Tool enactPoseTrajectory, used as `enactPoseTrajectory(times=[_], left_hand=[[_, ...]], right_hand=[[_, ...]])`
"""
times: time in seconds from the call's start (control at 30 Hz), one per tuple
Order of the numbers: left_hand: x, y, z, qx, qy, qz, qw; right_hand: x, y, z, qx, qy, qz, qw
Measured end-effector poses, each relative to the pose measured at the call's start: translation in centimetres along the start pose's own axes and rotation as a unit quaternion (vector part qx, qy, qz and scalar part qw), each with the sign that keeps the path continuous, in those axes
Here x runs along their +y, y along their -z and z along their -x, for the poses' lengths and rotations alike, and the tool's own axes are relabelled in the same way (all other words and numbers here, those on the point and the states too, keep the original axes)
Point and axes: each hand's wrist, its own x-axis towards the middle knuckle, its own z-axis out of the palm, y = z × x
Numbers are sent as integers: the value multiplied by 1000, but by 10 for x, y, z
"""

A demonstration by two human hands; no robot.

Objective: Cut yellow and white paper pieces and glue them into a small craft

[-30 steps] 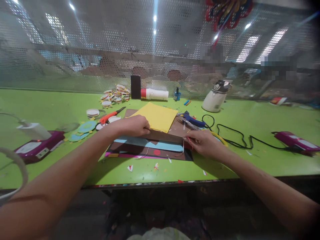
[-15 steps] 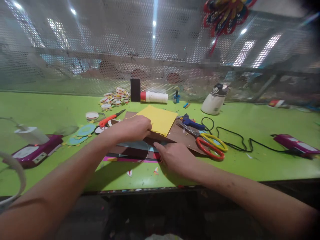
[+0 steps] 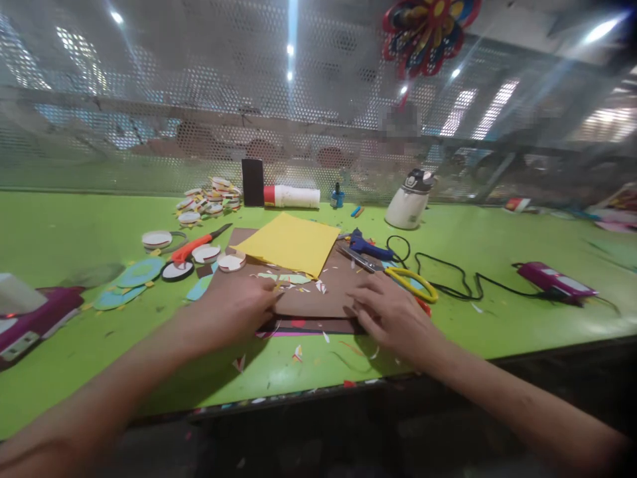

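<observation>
A brown paper sheet (image 3: 318,292) lies flat on a stack of coloured sheets near the front of the green table (image 3: 497,239). A yellow sheet (image 3: 291,242) rests on its far part, with small paper scraps in front of it. My left hand (image 3: 239,309) is at the stack's front left edge, slightly blurred, its fingers curled onto the brown sheet. My right hand (image 3: 393,312) lies at the front right edge with its fingers spread on the sheet. Yellow and red scissors (image 3: 411,282) lie just beyond my right hand.
A blue glue gun (image 3: 368,245) with a black cable (image 3: 448,279), a white bottle (image 3: 408,202), a purple device (image 3: 555,282) and another (image 3: 34,318), an orange cutter (image 3: 196,244), paper discs (image 3: 209,199), a black box (image 3: 252,181), a white tube (image 3: 291,196). Mesh wall behind.
The brown sheet, held up before over a blue strip, now lies flat and covers it. My left hand came back to the front edge; my right hand shifted to the right corner.
</observation>
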Motion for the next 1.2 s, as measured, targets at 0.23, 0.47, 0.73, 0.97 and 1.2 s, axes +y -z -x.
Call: enactPoseTrajectory(times=[0.23,0.47,0.73,0.97,1.2], left_hand=[[-17,20,13,-29,32,119,992],[-43,45,-2,71,153,127,978],[-37,8,-31,32,189,119,974],[-32,-5,-23,34,99,228,968],[-42,-2,-19,94,205,444,867]], right_hand=[[17,2,-17,-140,54,-24,988],[3,-5,-54,-120,101,-88,984],[19,-46,-89,-108,66,119,985],[47,-53,-112,-113,5,150,982],[39,-36,-103,-83,-9,108,991]])
